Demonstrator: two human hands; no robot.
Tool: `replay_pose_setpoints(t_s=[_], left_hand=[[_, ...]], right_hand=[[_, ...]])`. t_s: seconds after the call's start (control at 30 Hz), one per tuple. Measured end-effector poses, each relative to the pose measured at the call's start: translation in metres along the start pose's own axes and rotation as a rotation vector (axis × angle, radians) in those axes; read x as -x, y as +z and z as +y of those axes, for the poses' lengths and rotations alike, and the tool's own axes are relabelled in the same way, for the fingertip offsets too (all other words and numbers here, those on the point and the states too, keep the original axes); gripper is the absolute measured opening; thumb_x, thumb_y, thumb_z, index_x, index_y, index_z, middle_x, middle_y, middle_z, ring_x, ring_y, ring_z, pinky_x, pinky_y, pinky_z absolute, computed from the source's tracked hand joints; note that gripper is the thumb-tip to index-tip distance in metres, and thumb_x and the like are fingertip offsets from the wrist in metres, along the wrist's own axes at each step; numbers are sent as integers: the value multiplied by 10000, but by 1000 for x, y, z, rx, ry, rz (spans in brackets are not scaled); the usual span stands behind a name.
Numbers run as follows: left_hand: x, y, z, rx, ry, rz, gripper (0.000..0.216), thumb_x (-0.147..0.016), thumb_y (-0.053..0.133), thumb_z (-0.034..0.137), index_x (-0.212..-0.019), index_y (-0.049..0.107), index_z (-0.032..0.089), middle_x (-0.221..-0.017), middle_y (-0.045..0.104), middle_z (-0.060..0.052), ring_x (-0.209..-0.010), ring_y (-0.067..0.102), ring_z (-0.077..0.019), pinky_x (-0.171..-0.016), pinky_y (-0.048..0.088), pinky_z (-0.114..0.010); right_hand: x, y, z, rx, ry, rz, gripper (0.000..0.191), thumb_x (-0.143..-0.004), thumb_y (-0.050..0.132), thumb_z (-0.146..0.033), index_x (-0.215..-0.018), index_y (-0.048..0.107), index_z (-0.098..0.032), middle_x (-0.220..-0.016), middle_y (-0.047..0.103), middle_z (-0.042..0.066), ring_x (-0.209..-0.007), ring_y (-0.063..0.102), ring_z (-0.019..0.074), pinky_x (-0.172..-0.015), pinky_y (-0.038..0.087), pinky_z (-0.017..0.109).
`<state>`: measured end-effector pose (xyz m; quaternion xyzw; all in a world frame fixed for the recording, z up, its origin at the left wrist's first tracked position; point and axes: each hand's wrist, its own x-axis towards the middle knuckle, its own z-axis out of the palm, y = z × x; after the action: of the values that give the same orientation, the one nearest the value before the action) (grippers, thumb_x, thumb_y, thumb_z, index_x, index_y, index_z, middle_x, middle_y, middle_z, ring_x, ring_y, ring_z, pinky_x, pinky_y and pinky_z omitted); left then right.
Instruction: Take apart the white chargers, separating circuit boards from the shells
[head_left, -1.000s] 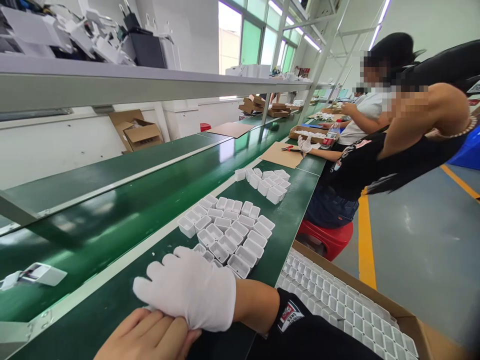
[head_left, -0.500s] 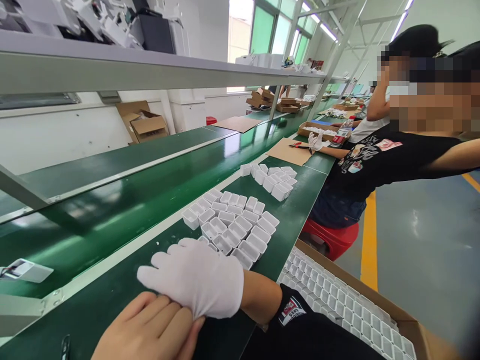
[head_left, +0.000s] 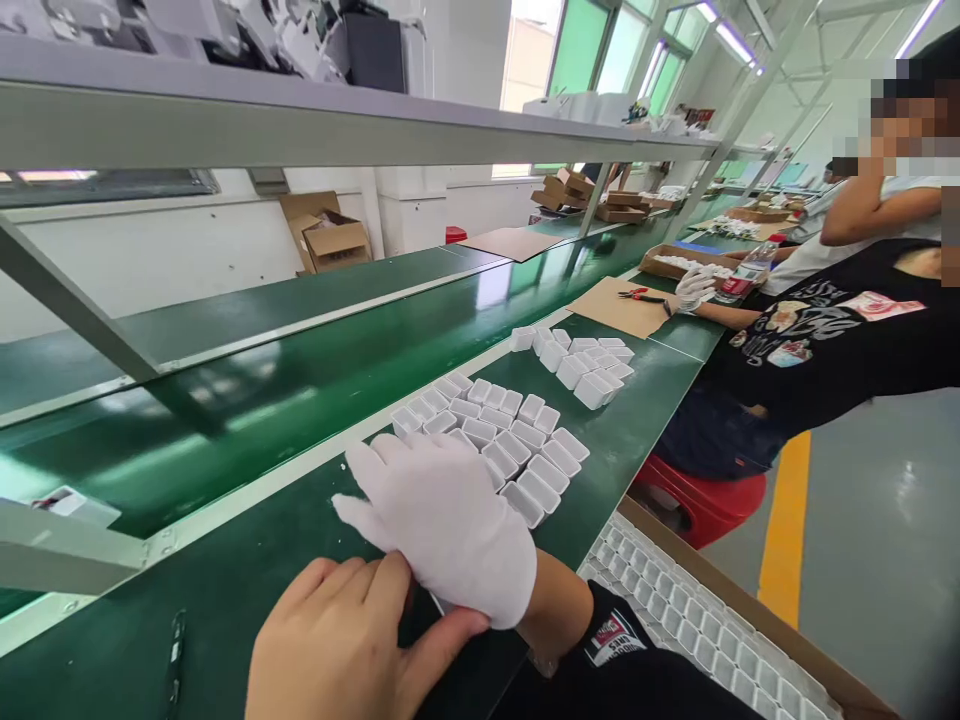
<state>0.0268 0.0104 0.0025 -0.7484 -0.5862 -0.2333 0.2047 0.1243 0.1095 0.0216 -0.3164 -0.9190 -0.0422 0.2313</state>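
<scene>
A white fabric glove covers my right hand, which reaches over the green workbench with palm down and fingers spread. My bare left hand is at the near side of that glove. Its thumb and curled fingers grip the glove along the palm edge and cuff; the fingertips are partly hidden. Just beyond the glove stands a cluster of small white plastic boxes, open at the top. A second group of white boxes sits farther along the bench.
A slim black tool lies at the lower left. To the right, below the bench edge, is a carton packed with white boxes. A co-worker sits on a red stool. Red-handled pliers rest on cardboard. A shelf runs overhead.
The gloved right hand has opened out, its fingers spreading. My left hand has shifted toward the cuff, its thumb now showing there. The whole view has turned left.
</scene>
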Motion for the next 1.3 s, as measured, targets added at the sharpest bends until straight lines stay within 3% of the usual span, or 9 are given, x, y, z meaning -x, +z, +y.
replay_pose_setpoints(t_s=[0.1, 0.23, 0.47, 0.77, 0.83, 0.93, 1.07, 1.17, 1.3], left_hand=[[0, 4, 7, -35, -83, 6, 634, -994, 429, 700, -620, 594, 215, -479, 557, -7, -466, 537, -164, -529, 380, -306], [0, 5, 8, 0, -126, 13, 619, -985, 468, 684, -600, 599, 217, -462, 543, -6, -455, 517, -166, -516, 343, -315], [-1, -4, -10, 56, -59, 30, 615, -1041, 461, 559, -526, 477, 222, -448, 518, 26, -433, 503, -138, -503, 368, -306], [-11, 0, -7, 213, 40, 13, 539, -1085, 388, 287, -554, 453, 214, -476, 535, 51, -423, 499, -95, -493, 413, -251], [-12, -2, -10, 222, 42, -33, 512, -1081, 372, 244, -583, 486, 218, -507, 573, 54, -449, 536, -98, -507, 428, -248], [-9, -7, -17, 162, -18, -60, 452, -1080, 417, 341, -659, 536, 229, -550, 600, 53, -482, 565, -120, -522, 433, -266], [-7, -12, -20, 12, -102, 46, 327, -1080, 424, 368, -901, 640, 200, -645, 665, 34, -522, 590, -144, -552, 440, -291], [-9, -12, -16, 8, -63, 58, 272, -1068, 409, 232, -938, 644, 187, -675, 686, 35, -530, 590, -138, -561, 443, -289], [-6, -23, -19, 127, 6, -53, 255, -1076, 409, 241, -1116, 651, 173, -702, 685, 42, -552, 585, -137, -559, 453, -292]], right_hand=[[0, 3, 2, 35, -8, -60, 217, -1039, 529, -361, -931, 597, -185, -846, 659, 44, -707, 629, 199, -611, 456, 325], [0, 4, 1, 42, -61, -121, 213, -1049, 503, -345, -940, 593, -186, -875, 655, 49, -727, 622, 208, -649, 478, 343], [-4, 2, -9, -9, -135, -268, 299, -1090, 370, -335, -917, 568, -193, -833, 615, 43, -725, 605, 201, -637, 451, 338], [-3, 7, 5, -78, -257, -349, 248, -1080, 404, -322, -962, 570, -181, -858, 610, 44, -738, 611, 206, -628, 450, 340], [-4, 7, 6, -95, -225, -376, 226, -1070, 418, -306, -984, 582, -176, -880, 623, 53, -759, 619, 210, -647, 462, 341], [-4, 7, 7, -122, -211, -390, 152, -1034, 480, -271, -1026, 592, -169, -901, 631, 56, -779, 620, 214, -698, 482, 350], [-2, 2, 9, -142, -178, -377, 144, -1020, 482, -253, -1033, 604, -177, -910, 638, 55, -755, 610, 219, -683, 478, 361], [-3, 0, 14, -127, -126, -371, 163, -1022, 492, -250, -1060, 635, -179, -1008, 683, 84, -800, 631, 224, -707, 478, 368], [-5, 1, 19, -293, 24, -234, 236, -1024, 462, -256, -944, 674, -190, -871, 699, 77, -760, 643, 221, -686, 474, 361]])
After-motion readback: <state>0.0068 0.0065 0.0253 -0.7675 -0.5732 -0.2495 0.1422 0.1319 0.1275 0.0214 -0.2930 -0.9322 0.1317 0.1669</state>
